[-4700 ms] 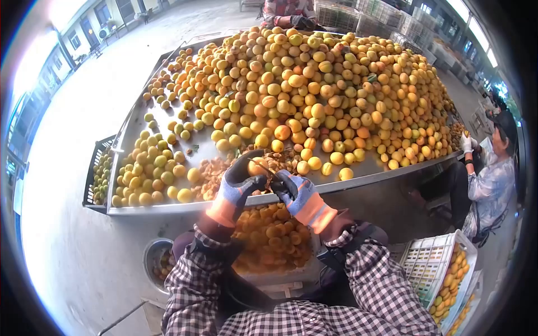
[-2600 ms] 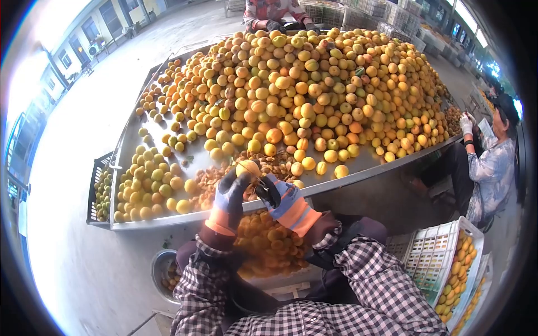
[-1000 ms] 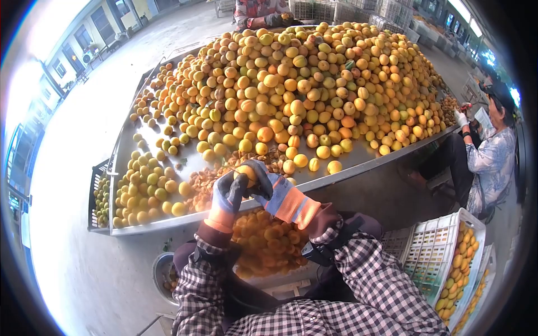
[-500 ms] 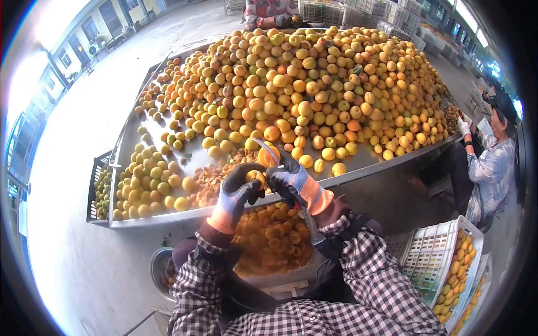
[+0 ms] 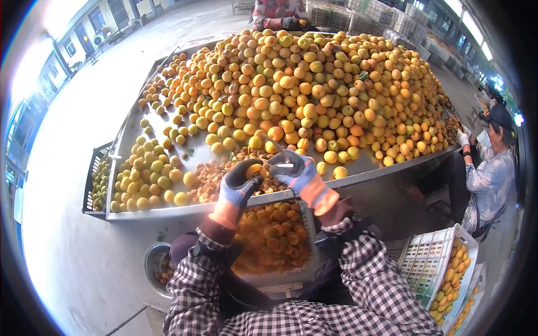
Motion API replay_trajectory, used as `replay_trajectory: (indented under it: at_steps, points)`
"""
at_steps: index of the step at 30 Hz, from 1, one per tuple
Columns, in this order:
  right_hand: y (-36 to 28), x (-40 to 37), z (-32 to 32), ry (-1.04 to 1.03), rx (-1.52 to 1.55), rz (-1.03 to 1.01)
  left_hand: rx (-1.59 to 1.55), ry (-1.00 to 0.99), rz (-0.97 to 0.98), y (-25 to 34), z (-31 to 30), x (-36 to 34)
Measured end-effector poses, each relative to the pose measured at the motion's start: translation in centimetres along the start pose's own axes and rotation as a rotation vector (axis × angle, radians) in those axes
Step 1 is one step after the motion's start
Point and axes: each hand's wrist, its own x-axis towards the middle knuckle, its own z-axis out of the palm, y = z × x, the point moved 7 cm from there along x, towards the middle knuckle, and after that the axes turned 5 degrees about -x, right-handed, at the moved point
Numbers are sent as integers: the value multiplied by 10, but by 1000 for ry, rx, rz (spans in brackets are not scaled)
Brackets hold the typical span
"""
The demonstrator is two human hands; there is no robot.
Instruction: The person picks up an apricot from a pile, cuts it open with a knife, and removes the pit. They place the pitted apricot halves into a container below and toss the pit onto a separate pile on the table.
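My left hand, in a dark-palmed glove, is closed round an orange apricot above the table's near edge. Just right of it, my right hand grips a small knife, its blade partly blurred. The two hands are slightly apart. Behind them a large heap of yellow-orange apricots covers much of the metal table. Flattened apricot pieces lie left of my hands. Below my hands stands a crate of apricot halves.
Greenish apricots lie at the table's left, beside a black crate. A metal bowl is on the floor. White crates stand at the lower right. One person sits at the right, another across the table.
My hands have moved slightly apart, the right one with the knife shifting to the right. The orange fruit half that showed by the blade is no longer visible. The view has shifted a little.
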Motion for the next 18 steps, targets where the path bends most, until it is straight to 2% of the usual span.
replay_trajectory:
  at_steps: [2, 3, 4, 6, 7, 8, 10, 11, 12, 13, 14, 15, 16, 18]
  points:
    - [17, 3, 11, 67, -92, -43, -33, -64, 61, -10, 6, 4]
    - [3, 1, 12, 161, -412, -179, -3, -24, 110, -5, 10, 3]
    - [0, 0, 13, 159, -411, -178, -2, -22, 110, -8, 9, 4]
    - [-11, -3, 20, 115, -753, -209, 352, 29, 321, -2, 5, 4]
    - [-14, -3, 24, 107, -877, -262, 438, 53, 345, 0, 6, 2]
    - [-17, -4, 25, 104, -876, -261, 437, 55, 343, -4, 3, 2]
    - [-21, -7, 30, 96, -918, -236, 479, 57, 217, -24, -8, 7]
    - [-20, -7, 32, 96, -917, -234, 498, 54, 331, -23, -8, 9]
    - [-27, -9, 32, 158, -808, -338, 498, 54, 331, -22, -7, 8]
    - [-33, -10, 31, 215, -697, -444, 362, 69, 229, -27, -10, 9]
    - [-28, -4, 32, 211, -698, -450, 225, 86, 129, -31, -13, 9]
    - [-17, 6, 23, 275, -471, -398, 80, 33, -85, -30, -8, 5]
    - [-14, 14, 15, 338, -244, -342, 81, 34, -84, -24, -7, 2]
    - [-16, 24, -1, 367, -221, -294, 11, -15, -97, -22, 1, 0]
